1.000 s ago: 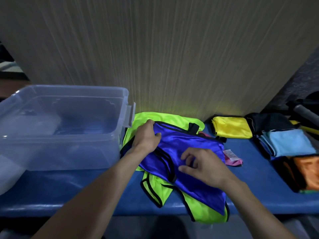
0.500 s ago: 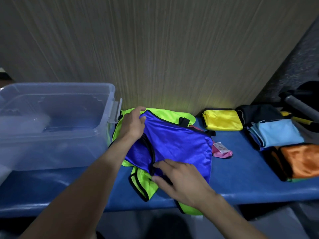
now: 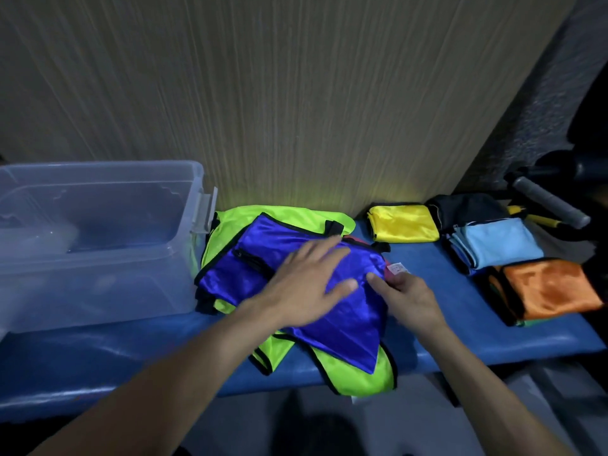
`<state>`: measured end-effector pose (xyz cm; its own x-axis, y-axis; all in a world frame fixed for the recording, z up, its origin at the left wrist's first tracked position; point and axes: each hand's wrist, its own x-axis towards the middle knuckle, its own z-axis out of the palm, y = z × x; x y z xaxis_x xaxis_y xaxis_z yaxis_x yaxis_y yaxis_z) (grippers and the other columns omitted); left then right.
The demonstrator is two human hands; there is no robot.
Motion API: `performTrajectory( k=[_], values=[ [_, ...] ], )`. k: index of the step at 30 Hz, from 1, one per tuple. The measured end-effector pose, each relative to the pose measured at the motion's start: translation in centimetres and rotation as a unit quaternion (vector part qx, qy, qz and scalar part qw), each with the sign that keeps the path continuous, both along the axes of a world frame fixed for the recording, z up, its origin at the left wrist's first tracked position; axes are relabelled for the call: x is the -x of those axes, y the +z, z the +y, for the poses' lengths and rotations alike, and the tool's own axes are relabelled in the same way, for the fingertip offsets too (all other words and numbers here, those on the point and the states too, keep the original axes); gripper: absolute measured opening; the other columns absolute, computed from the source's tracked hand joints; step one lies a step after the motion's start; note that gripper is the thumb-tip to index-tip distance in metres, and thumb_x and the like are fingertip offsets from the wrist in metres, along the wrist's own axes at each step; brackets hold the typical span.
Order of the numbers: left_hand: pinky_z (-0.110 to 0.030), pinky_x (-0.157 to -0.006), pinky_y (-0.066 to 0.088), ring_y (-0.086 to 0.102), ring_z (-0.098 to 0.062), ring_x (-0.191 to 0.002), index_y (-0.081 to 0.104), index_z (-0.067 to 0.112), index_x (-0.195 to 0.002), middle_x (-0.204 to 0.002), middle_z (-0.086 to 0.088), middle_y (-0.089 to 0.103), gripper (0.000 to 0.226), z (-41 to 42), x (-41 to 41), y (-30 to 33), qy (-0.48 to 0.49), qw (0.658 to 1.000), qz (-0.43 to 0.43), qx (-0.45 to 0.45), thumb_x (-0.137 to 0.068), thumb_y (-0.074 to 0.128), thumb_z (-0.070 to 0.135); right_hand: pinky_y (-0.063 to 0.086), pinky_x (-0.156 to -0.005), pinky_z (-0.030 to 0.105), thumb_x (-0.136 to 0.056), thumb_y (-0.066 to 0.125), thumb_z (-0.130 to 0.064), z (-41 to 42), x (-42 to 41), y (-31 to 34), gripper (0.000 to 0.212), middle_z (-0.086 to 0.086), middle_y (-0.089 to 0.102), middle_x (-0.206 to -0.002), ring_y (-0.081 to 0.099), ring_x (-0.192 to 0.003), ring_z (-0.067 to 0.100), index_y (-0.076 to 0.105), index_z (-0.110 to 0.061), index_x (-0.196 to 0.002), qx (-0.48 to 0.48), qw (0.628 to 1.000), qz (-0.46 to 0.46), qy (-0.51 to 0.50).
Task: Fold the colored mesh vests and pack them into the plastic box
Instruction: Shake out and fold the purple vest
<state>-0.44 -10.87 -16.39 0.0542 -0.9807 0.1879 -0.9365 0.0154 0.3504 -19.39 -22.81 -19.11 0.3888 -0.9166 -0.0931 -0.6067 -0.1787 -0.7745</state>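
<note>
My blue bench (image 3: pixel 460 311) carries the clear plastic box (image 3: pixel 98 245) left of my hands, the green vest (image 3: pixel 362 370) beneath them, folded vests (image 3: pixel 493 245) right.

Left hand (image 3: pixel 307 284) flat, fingers spread; right hand (image 3: pixel 409 299) curled, pinching

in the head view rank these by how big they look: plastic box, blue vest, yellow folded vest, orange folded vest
1. plastic box, largest by far
2. blue vest, spread out and partly under both hands
3. orange folded vest
4. yellow folded vest; it lies farther from the camera than the orange one, so that gap is unsure
</note>
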Motion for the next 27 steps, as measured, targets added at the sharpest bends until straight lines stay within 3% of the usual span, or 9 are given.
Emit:
performTrajectory(
  k=[2, 5, 9, 12, 14, 17, 21, 23, 27],
  values=[
    [-0.047, -0.126, -0.01, -0.019, -0.018, -0.155, 0.0, 0.038, -0.162, -0.169, 0.007, -0.017, 0.078, 0.7, 0.7, -2.2, -0.028, 0.99, -0.088, -0.105, -0.098, 0.03, 0.072, 0.055, -0.068, 0.044, -0.086, 0.07, -0.061, -0.1, -0.3, 0.2, 0.047, -0.004, 0.065, -0.06, 0.066, -0.069, 0.023, 0.07, -0.017, -0.07, -0.018, 1.0, -0.007, -0.012],
    [-0.052, -0.122, -0.018, -0.037, -0.02, -0.148, -0.017, 0.04, -0.158, -0.165, 0.005, -0.031, 0.084, 1.1, 0.0, -4.4, -0.028, 0.978, -0.142, -0.15, -0.093, 0.018, 0.081, 0.051, -0.064, 0.041, -0.084, 0.074, -0.059, -0.3, -0.7, 0.4, 0.056, 0.009, 0.068, -0.068, 0.062, -0.065, 0.024, 0.073, -0.004, -0.08, -0.052, 0.998, -0.02, -0.037],
    [-0.054, -0.122, -0.017, -0.038, -0.02, -0.147, -0.021, 0.044, -0.156, -0.163, 0.007, -0.034, 0.083, 1.4, 0.2, -4.9, -0.047, 0.978, -0.151, -0.137, -0.093, 0.016, 0.083, 0.044, -0.057, 0.035, -0.086, 0.08, -0.036, -0.5, -1.1, 0.5, 0.049, 0.012, 0.057, -0.068, 0.051, -0.059, 0.023, 0.066, 0.011, -0.087, -0.095, 0.992, -0.063, -0.05],
    [-0.054, -0.122, -0.017, -0.039, -0.018, -0.147, -0.022, 0.045, -0.155, -0.163, 0.01, -0.035, 0.083, 1.6, 0.4, -5.0, -0.057, 0.98, -0.139, -0.129, -0.093, 0.017, 0.083, 0.045, -0.058, 0.035, -0.087, 0.077, -0.025, -0.6, -1.1, 0.8, 0.026, 0.009, 0.058, -0.072, 0.053, -0.065, 0.021, 0.062, -0.007, -0.075, -0.115, 0.984, -0.119, -0.063],
    [-0.052, -0.122, -0.019, -0.039, -0.016, -0.147, -0.023, 0.046, -0.154, -0.162, 0.013, -0.035, 0.081, 1.3, 0.9, -4.9, -0.071, 0.981, -0.125, -0.128, -0.094, 0.018, 0.082, 0.047, -0.06, 0.036, -0.085, 0.074, -0.022, -0.7, -0.8, 1.2, 0.02, 0.009, 0.061, -0.074, 0.056, -0.069, 0.021, 0.062, -0.01, -0.075, -0.122, 0.98, -0.136, -0.073],
    [-0.05, -0.122, -0.019, -0.035, -0.015, -0.149, -0.014, 0.046, -0.158, -0.165, 0.012, -0.029, 0.08, 0.9, 1.3, -4.8, -0.076, 0.98, -0.122, -0.134, -0.094, 0.019, 0.082, 0.053, -0.065, 0.035, -0.088, 0.072, -0.025, -0.9, -0.4, 1.2, 0.018, 0.01, 0.071, -0.092, 0.063, -0.078, 0.021, 0.068, -0.008, -0.085, -0.145, 0.98, -0.111, -0.076],
    [-0.045, -0.126, -0.008, -0.011, -0.016, -0.156, 0.015, 0.04, -0.161, -0.171, 0.009, -0.005, 0.069, 0.4, 1.0, -3.6, -0.031, 0.991, -0.11, -0.063, -0.1, 0.022, 0.072, 0.055, -0.059, 0.032, -0.091, 0.069, -0.051, -1.6, -0.5, 1.8, 0.031, 0.002, 0.062, -0.1, 0.061, -0.088, 0.019, 0.06, -0.021, -0.09, -0.191, 0.974, -0.104, -0.066],
    [-0.048, -0.125, -0.011, -0.016, -0.019, -0.156, 0.012, 0.041, -0.161, -0.17, 0.009, -0.01, 0.068, 0.1, 0.4, -3.3, -0.009, 0.99, -0.132, -0.051, -0.1, 0.02, 0.071, 0.056, -0.06, 0.033, -0.088, 0.069, -0.058, -2.0, -0.8, 1.6, 0.041, 0.002, 0.063, -0.102, 0.061, -0.09, 0.021, 0.063, -0.018, -0.094, -0.177, 0.977, -0.093, -0.069],
    [-0.058, -0.12, -0.018, -0.031, -0.025, -0.151, -0.008, 0.047, -0.159, -0.166, 0.01, -0.026, 0.075, -0.3, -1.8, -4.3, 0.025, 0.977, -0.152, -0.144, -0.094, 0.011, 0.08, 0.061, -0.066, 0.045, -0.087, 0.074, -0.05, -2.6, -1.5, 0.7, 0.048, 0.01, 0.068, -0.096, 0.065, -0.083, 0.023, 0.071, -0.005, -0.099, -0.147, 0.982, -0.082, -0.087]
  ],
)
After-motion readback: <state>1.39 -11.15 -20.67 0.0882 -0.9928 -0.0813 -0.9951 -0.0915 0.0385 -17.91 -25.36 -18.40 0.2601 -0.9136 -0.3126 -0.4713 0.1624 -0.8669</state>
